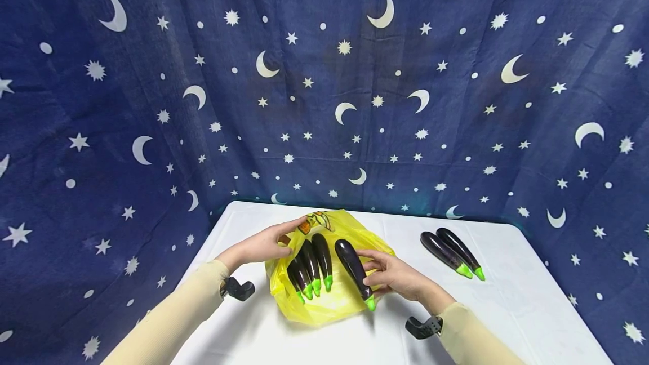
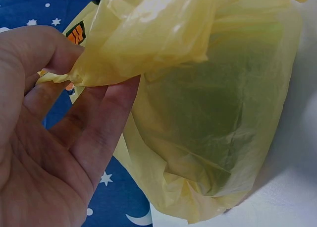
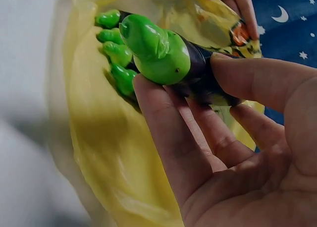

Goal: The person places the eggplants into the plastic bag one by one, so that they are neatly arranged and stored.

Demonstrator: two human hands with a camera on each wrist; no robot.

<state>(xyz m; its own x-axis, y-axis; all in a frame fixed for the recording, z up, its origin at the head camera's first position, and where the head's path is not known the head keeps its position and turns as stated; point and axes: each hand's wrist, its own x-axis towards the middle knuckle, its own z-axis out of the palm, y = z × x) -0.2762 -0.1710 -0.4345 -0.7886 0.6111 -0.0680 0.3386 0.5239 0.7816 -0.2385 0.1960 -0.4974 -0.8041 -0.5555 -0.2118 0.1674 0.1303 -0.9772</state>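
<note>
A yellow plastic bag (image 1: 350,219) lies on the table with its mouth spread toward me. Inside it, at the left, several dark purple eggplants (image 1: 321,253) lie side by side, green stem ends facing me. My left hand (image 1: 261,246) pinches the bag's rim between thumb and fingers, as the left wrist view shows up close (image 2: 59,113). In my right hand (image 1: 398,277) is another eggplant (image 1: 350,261), gripped between thumb and fingers over the right part of the bag's opening. Its green stem end (image 3: 158,51) points toward the right wrist camera.
Two more eggplants (image 1: 448,252) lie together on the white table (image 1: 507,308), to the right of the bag. Behind and at both sides hangs a dark blue cloth (image 1: 314,83) with white moons and stars. Each wrist wears a black band-mounted device (image 1: 425,327).
</note>
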